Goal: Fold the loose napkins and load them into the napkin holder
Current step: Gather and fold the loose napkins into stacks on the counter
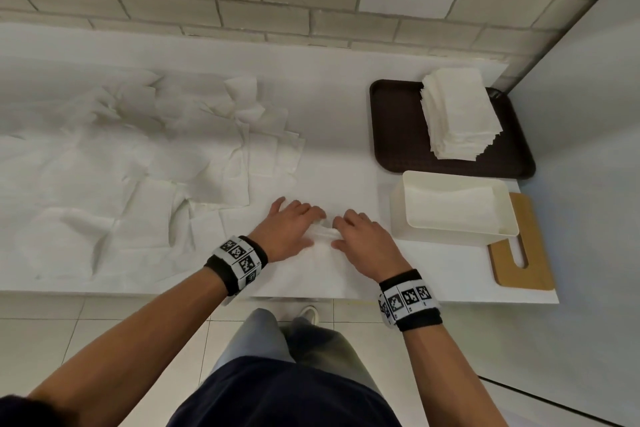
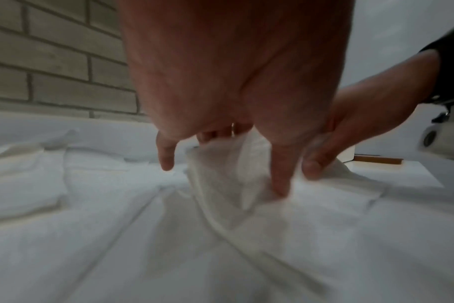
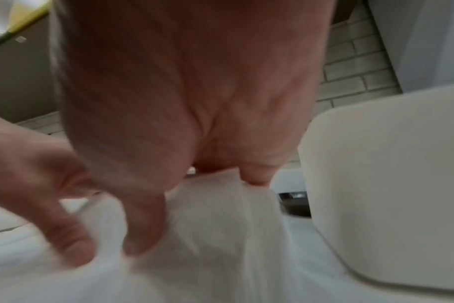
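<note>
Folding one napkin (image 1: pixel 322 253) at the counter's near edge, left hand (image 1: pixel 289 229) and right hand (image 1: pixel 363 239) both pinching its raised crease. Already got some inside the napkin holder (image 1: pixel 453 208), plus a folded stack (image 1: pixel 457 118) on the tray (image 1: pixel 391 128). Still loads of loose napkins (image 1: pixel 121 163) left, lol.

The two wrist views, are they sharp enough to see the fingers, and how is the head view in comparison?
Head view: sharp, evenly lit, wide-angle bending at the edges. Left wrist view: soft, left hand dim against the napkin. Right wrist view: most blurred, right hand smeared; napkin holder out of focus.
</note>
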